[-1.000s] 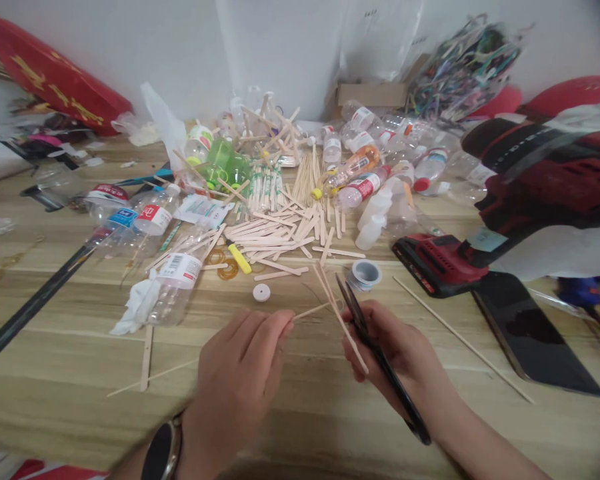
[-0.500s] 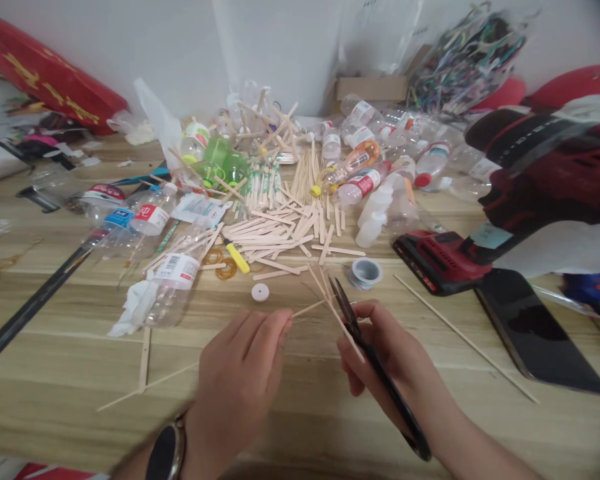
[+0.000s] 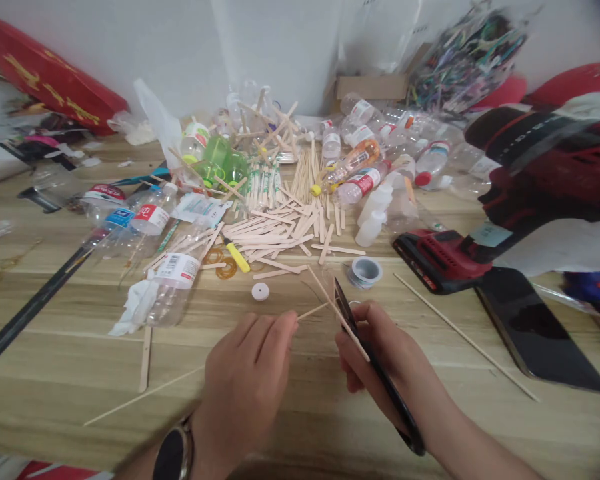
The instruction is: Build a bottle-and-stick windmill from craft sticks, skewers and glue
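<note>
My left hand (image 3: 247, 373), watch on its wrist, pinches the end of a thin wooden skewer (image 3: 311, 311) that points right toward the scissors. My right hand (image 3: 385, 353) grips black scissors (image 3: 347, 313), blades closed or nearly so and pointing away from me, along with another thin stick (image 3: 337, 313) lying across its fingers. Both hands hover low over the wooden table (image 3: 70, 373) near its front edge. A small white cap (image 3: 261, 291) and a grey tape roll (image 3: 366, 272) lie just beyond them.
A heap of craft sticks (image 3: 275, 233) and empty plastic bottles (image 3: 175, 280) fills the table's middle. A red cordless drill (image 3: 510, 200) and a dark phone (image 3: 535, 330) sit at the right. Long skewers (image 3: 465, 340) lie loose; a black rod (image 3: 30, 307) runs at the left.
Both hands have shifted slightly right and nearer to me. The scissor blades have drawn closer together. The loose skewer at lower left now lies further toward the table's front.
</note>
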A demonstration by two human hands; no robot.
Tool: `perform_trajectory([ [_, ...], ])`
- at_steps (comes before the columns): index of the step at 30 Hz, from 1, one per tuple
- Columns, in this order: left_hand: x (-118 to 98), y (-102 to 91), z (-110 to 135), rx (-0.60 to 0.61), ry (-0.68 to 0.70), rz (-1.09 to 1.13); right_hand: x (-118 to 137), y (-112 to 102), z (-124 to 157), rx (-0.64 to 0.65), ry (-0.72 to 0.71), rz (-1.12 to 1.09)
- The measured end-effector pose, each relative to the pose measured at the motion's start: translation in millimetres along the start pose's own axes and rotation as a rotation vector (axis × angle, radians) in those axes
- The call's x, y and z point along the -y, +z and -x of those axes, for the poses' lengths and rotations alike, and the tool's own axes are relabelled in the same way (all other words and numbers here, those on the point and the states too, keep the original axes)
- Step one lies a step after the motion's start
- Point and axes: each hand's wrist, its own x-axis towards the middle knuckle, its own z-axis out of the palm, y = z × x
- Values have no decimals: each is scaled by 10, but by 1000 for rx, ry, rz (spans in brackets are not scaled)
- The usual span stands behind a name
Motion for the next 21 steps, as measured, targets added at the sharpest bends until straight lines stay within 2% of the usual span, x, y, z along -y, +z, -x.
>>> perform_trajectory([
  [4, 4, 9, 7, -5, 8, -15, -36, 9, -6, -14, -84, 54],
  [15, -13, 12, 9, -1, 27, -48, -54, 39, -5, -60, -138, 98],
  [21, -26, 13, 8, 7, 32, -49, -31, -13, -6, -111, -251, 255],
])
